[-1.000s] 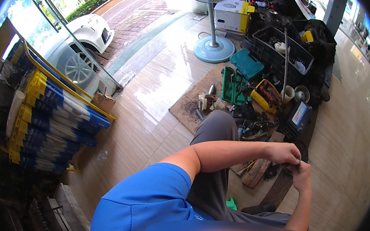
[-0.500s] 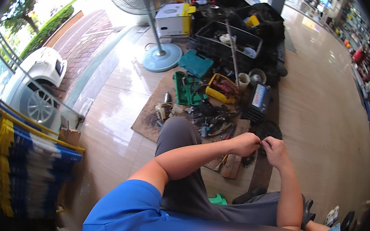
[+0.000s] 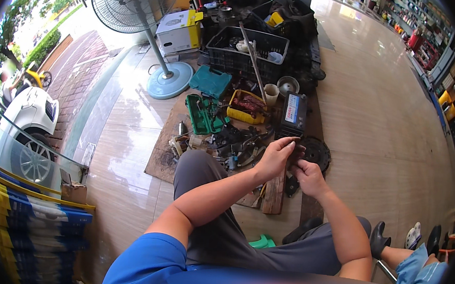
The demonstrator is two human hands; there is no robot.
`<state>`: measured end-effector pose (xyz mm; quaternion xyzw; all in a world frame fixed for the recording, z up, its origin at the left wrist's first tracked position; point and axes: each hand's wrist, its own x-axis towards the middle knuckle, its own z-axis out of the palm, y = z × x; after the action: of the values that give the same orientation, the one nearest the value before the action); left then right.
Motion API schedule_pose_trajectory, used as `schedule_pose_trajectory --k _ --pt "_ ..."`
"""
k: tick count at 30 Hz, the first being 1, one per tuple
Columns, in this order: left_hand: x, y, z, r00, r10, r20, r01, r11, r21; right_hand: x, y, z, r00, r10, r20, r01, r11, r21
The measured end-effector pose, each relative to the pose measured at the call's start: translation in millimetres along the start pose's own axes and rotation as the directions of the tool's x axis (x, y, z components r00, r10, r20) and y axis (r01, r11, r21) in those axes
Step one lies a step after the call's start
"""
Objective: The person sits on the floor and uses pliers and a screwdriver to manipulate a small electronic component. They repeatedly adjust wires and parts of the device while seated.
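Observation:
My left hand [image 3: 275,157] is closed, its thumb and fingertips pinching the top of a small dark part [image 3: 295,151] whose kind I cannot make out. Just below and to the right, my right hand [image 3: 309,177] has its fingers bent around the lower side of the same part. Both hands are in front of my knees, above a wooden block [image 3: 274,193]. Beyond them stands a black car battery [image 3: 294,115] with a pale label. A round dark clutch-like disc [image 3: 315,154] lies to the right, partly behind the right hand.
On the cardboard sheet [image 3: 159,154] are a green tool case [image 3: 203,117], a yellow cut-open container [image 3: 246,111] and several greasy metal parts [image 3: 238,143]. A black crate [image 3: 246,61] and a standing fan [image 3: 170,79] are farther back. Another person's leg [image 3: 397,255] shows at right.
Both hands have moved left in the picture; the left has risen, and a dark part now shows between them. The view has shifted, and a person with a yellow bike appears outside.

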<state>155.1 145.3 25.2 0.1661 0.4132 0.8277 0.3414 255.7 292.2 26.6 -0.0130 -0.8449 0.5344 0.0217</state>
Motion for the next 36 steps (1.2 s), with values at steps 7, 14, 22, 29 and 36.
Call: schedule_pose_trajectory --k 7,14,22,29,36 --pt "-0.9 20.6 5.1 0.997 -0.058 0.044 0.065 0.982 -0.176 2.5 7.9 -3.2 0.996 -0.083 0.038 0.087 0.99 -0.111" --pt "-7.1 27.6 8.8 0.984 -0.076 0.162 0.112 0.968 -0.223 4.6 -12.3 -29.1 0.99 -0.098 0.103 0.116 0.975 -0.187" --pt "-0.2 21.4 -5.3 0.948 -0.149 0.28 0.244 0.907 -0.342 0.5 -21.1 -57.9 0.999 -0.046 0.011 0.047 0.944 -0.328" --pt "-1.1 17.6 -1.8 0.896 -0.257 0.363 0.37 0.884 -0.288 0.7 -14.3 -68.7 0.994 -0.105 -0.015 0.091 0.922 -0.376" --pt "-1.0 10.4 0.5 0.864 -0.412 0.29 0.428 0.904 0.007 2.1 -7.9 -74.5 0.987 -0.158 -0.006 0.135 0.863 -0.486"
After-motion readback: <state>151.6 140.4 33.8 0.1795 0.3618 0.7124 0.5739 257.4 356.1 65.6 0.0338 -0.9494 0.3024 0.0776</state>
